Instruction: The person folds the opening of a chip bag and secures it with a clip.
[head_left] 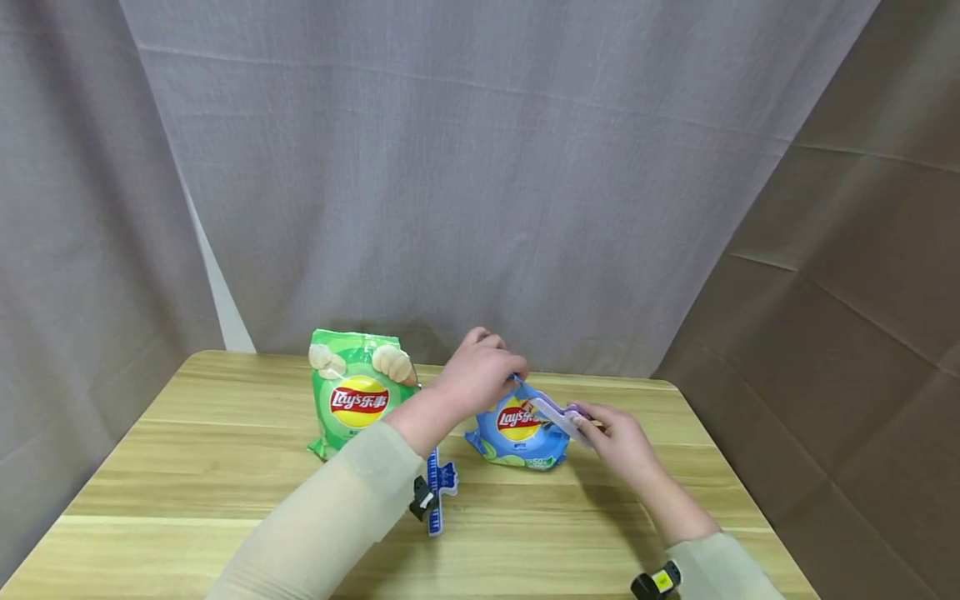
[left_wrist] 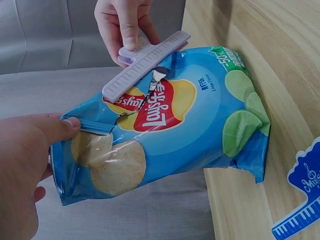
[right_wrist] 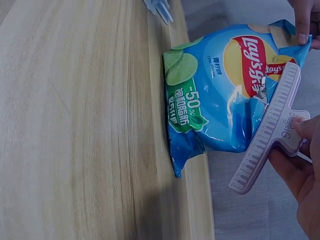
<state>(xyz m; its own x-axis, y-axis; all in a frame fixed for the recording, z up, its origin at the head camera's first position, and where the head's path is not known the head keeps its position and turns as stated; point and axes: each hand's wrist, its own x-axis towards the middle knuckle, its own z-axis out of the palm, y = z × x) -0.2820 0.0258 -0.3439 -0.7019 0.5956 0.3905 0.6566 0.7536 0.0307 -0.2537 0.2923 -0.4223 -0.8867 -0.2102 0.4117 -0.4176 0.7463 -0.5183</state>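
Observation:
A blue Lay's potato chip bag (left_wrist: 170, 125) with lime pictures stands on the wooden table, a jagged tear running across its upper front. My left hand (head_left: 483, 371) pinches its top edge between thumb and fingers. From the other side, my right hand (head_left: 618, 437) squeezes the handle of a lilac bag clip (right_wrist: 270, 130) with piano-key marks. In both wrist views the clip's long bar lies along the torn side of the bag, overlapping the printed logo there. Part of the right fingers is hidden behind the clip.
A green Lay's chip bag (head_left: 352, 375) stands upright to the left, partly behind my left forearm. A blue piano-patterned clip (head_left: 446, 479) lies on the table (head_left: 187, 467) near the left wrist. Grey curtains (head_left: 465, 183) hang behind the table.

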